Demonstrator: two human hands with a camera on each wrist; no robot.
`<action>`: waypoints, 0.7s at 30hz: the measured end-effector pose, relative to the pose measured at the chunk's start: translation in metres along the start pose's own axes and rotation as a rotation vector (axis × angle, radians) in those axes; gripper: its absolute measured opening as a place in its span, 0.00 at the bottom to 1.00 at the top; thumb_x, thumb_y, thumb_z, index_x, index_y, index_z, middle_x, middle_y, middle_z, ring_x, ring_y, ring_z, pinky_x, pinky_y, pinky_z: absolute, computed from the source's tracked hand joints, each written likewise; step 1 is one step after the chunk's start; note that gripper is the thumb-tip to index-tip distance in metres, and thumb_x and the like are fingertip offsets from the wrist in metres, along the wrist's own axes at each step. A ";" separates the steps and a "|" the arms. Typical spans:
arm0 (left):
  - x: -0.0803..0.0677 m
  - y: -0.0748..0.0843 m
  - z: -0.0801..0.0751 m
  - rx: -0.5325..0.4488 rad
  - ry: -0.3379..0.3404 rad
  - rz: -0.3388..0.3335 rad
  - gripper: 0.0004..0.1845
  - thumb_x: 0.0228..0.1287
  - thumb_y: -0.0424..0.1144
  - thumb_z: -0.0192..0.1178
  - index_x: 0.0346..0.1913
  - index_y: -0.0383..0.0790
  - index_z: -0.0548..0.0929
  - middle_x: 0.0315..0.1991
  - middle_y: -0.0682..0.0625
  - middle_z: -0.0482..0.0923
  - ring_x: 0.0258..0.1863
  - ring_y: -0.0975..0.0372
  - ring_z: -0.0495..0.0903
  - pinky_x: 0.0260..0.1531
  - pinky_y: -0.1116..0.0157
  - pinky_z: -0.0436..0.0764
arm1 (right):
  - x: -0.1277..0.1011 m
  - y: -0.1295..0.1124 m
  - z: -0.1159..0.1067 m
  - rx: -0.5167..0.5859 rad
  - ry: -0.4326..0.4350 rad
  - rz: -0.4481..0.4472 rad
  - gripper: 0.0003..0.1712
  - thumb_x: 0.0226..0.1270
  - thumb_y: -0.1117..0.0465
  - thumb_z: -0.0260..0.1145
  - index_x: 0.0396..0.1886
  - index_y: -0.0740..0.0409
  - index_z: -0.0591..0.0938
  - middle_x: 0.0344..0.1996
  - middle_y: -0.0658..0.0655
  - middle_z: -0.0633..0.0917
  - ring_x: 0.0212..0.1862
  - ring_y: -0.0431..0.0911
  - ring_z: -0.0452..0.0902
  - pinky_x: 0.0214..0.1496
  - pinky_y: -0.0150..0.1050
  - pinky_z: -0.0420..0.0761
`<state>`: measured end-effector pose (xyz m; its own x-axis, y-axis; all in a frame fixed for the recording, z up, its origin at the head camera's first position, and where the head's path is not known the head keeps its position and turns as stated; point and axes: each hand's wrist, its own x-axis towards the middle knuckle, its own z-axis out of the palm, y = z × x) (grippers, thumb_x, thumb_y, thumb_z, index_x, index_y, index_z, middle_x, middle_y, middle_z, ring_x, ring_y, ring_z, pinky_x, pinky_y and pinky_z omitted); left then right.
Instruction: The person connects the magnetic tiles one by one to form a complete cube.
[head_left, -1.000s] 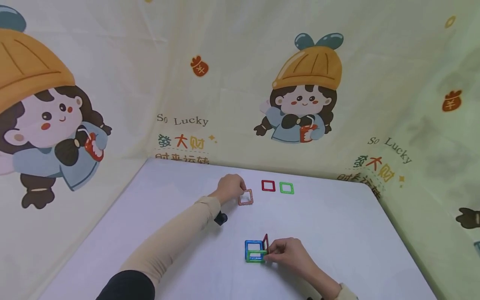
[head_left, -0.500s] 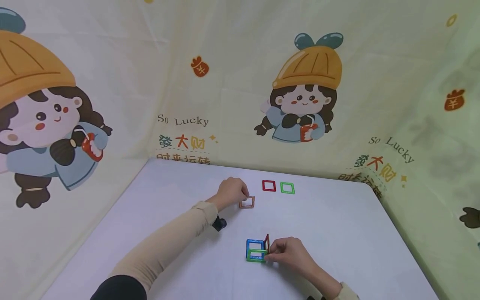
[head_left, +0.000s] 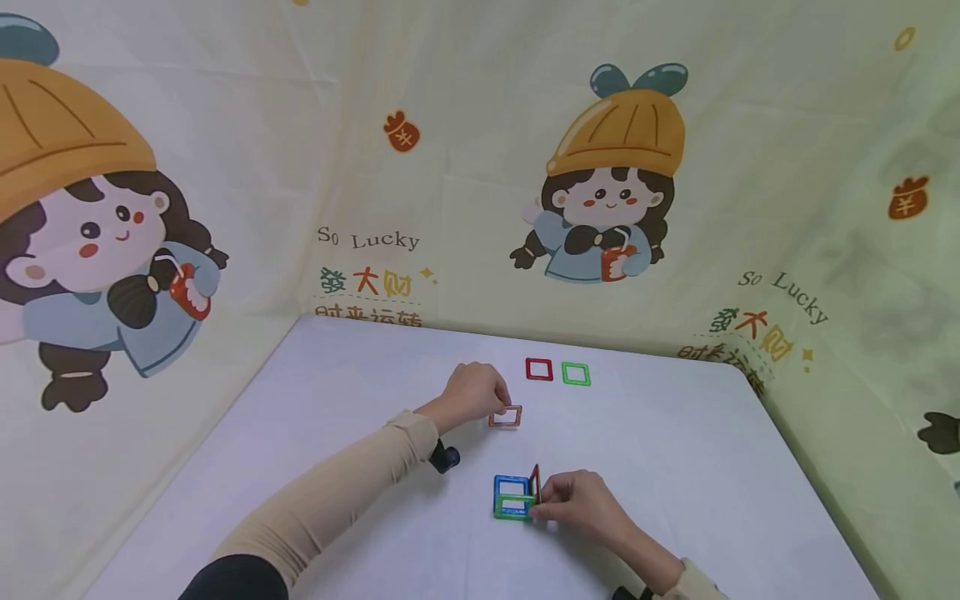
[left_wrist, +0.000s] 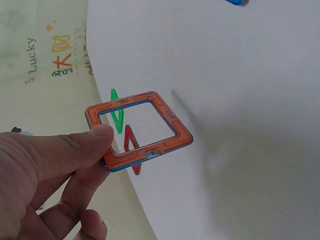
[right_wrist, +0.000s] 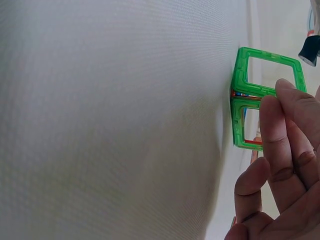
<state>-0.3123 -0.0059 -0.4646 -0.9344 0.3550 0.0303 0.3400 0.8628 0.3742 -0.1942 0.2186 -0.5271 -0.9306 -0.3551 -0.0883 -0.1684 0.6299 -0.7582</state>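
A wide white table [head_left: 675, 467] under both hands, a cartoon-print cloth [head_left: 450, 167] hanging behind it. Just ahead of the right hand [head_left: 577, 504] sits the half-built cube [head_left: 516, 497]: blue, green and red square frames joined at their edges, the red one standing upright against the fingers. That hand pinches the cube's near corner, fingertips [right_wrist: 272, 107] curled onto the green frame [right_wrist: 260, 100], steadying it on the table.

Up and to the left, the left hand [head_left: 468, 392] carries the orange square frame [left_wrist: 139, 129], thumb pressed on one corner and fingers beneath, the piece tilted and clear of the table, roughly midway between the cube and the spares. Beyond the left hand, a red square [head_left: 538, 369] and a green square [head_left: 575, 374] lie flat side by side.

The risk, as I see it: that one-corner pinch is thin, so the orange frame could swing or slip. Brought in crooked, its magnets may snap to the wrong edge and knock the upright red wall over, collapsing the walls the right hand is bracing.
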 end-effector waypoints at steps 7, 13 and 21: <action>-0.005 0.003 0.004 -0.014 -0.022 0.003 0.03 0.59 0.42 0.76 0.29 0.54 0.93 0.22 0.65 0.82 0.34 0.66 0.76 0.51 0.57 0.72 | 0.000 0.003 0.001 -0.009 0.003 0.017 0.12 0.54 0.53 0.83 0.26 0.52 0.88 0.23 0.46 0.86 0.31 0.41 0.72 0.31 0.31 0.67; -0.009 0.004 0.004 -0.007 -0.024 0.021 0.03 0.58 0.43 0.77 0.28 0.55 0.93 0.22 0.66 0.82 0.35 0.66 0.77 0.51 0.57 0.72 | 0.000 0.007 0.002 0.024 0.001 -0.019 0.12 0.53 0.54 0.83 0.24 0.52 0.87 0.21 0.45 0.85 0.29 0.36 0.71 0.29 0.30 0.67; -0.014 0.008 0.002 0.001 -0.032 0.032 0.04 0.59 0.43 0.76 0.27 0.55 0.93 0.21 0.66 0.82 0.33 0.67 0.76 0.48 0.59 0.72 | 0.002 0.007 0.003 0.037 0.007 -0.038 0.10 0.54 0.55 0.82 0.25 0.51 0.87 0.21 0.44 0.86 0.28 0.34 0.72 0.29 0.29 0.69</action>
<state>-0.2968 -0.0034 -0.4641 -0.9191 0.3937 0.0125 0.3697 0.8513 0.3723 -0.1961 0.2206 -0.5346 -0.9260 -0.3736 -0.0541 -0.1922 0.5899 -0.7843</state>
